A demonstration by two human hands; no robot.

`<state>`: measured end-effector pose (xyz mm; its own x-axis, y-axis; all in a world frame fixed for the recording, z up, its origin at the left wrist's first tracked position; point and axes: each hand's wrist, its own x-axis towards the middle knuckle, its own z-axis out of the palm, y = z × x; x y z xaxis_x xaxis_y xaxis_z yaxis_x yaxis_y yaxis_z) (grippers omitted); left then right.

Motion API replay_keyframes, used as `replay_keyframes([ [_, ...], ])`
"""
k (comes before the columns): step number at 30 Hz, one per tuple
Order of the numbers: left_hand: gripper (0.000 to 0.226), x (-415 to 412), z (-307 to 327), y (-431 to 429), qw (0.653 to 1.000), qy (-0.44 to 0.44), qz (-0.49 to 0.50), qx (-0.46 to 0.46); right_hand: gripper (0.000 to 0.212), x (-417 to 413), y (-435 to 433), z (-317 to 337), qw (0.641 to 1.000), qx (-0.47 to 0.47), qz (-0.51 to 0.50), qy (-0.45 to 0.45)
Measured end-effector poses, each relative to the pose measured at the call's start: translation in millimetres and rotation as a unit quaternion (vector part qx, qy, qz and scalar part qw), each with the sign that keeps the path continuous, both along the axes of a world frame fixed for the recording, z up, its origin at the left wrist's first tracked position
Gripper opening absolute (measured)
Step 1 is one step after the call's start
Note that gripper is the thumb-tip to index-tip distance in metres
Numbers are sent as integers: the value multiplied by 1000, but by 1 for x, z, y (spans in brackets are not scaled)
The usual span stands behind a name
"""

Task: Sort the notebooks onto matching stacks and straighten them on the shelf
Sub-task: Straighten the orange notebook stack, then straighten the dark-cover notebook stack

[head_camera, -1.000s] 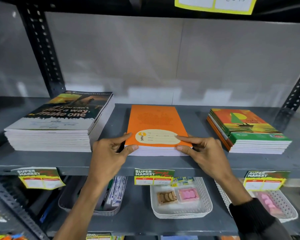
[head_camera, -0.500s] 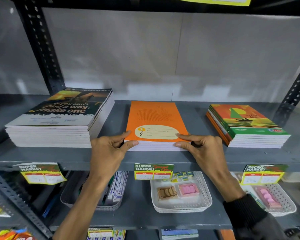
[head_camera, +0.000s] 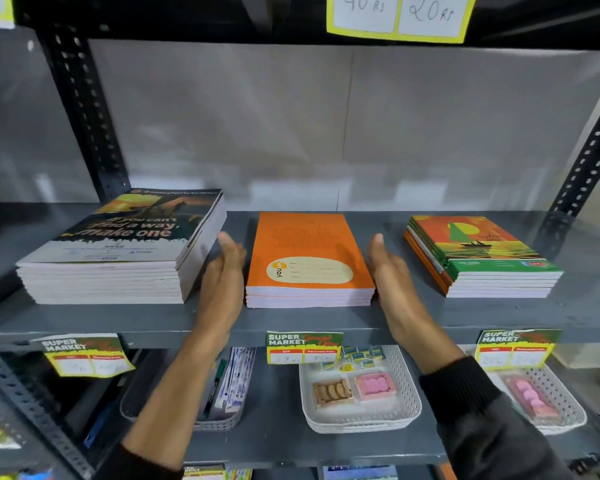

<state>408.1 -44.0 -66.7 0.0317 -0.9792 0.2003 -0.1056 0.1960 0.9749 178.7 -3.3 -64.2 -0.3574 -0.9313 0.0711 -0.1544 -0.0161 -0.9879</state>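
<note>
Three notebook stacks lie on the grey shelf (head_camera: 291, 323). A tall stack with a dark "make one" cover (head_camera: 125, 244) sits at the left. A low orange stack (head_camera: 305, 258) is in the middle. A stack with a green and orange sailboat cover (head_camera: 482, 254) is at the right. My left hand (head_camera: 222, 275) stands flat and upright along the orange stack's left side. My right hand (head_camera: 390, 275) stands flat along its right side. Both hands have straight fingers and hold nothing. Whether the palms touch the stack's edges is unclear.
Price tags (head_camera: 303, 346) hang on the shelf's front edge. On the lower shelf are a white basket of erasers (head_camera: 361, 393), a grey basket of pens (head_camera: 222, 393) and another white basket (head_camera: 541, 400). Black perforated uprights (head_camera: 84, 109) frame the bay.
Both hands left the orange stack's front corners and now stand flat along its two sides, further back. The view has tilted up a little.
</note>
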Motion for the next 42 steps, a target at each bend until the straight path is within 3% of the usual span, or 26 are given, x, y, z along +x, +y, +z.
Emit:
replay_keyframes([
  [3, 98, -10, 3, -4, 998, 24, -37, 52, 62, 9, -11, 5, 994, 42, 4, -100],
  [5, 96, -15, 2, -4, 997, 25, -28, 62, 58, 12, -15, 6, 994, 50, -15, -95],
  [8, 74, -18, 0, -3, 998, 26, 6, 58, 55, 16, -17, 6, 995, 70, -20, -74],
  [14, 69, -13, 5, -2, 998, 4, -25, 66, 65, 17, -8, 18, 990, 120, 3, -73],
  [15, 71, -9, 9, -2, 998, -6, -36, 59, 67, 19, -6, 22, 992, 118, -3, -40],
  [18, 66, 6, 24, -1, 996, -87, 1, -21, 69, 39, -4, 36, 980, 21, -64, 186],
  [20, 65, 20, 39, -3, 984, -151, 40, -87, 70, 66, -4, 48, 969, -44, -55, 236],
  [22, 54, 43, 54, -5, 974, -184, 44, -125, 72, 97, -12, 57, 965, -83, -17, 248],
  [27, 56, 112, 65, -14, 952, -228, 74, -189, 74, 163, -35, 63, 960, -95, 63, 256],
  [33, 45, 196, 51, -35, 935, -259, 140, -195, 78, 225, -61, 49, 949, -87, 124, 275],
  [42, 30, 244, 12, -58, 946, -143, 257, -137, 66, 248, -70, 26, 947, -92, 159, 264],
])
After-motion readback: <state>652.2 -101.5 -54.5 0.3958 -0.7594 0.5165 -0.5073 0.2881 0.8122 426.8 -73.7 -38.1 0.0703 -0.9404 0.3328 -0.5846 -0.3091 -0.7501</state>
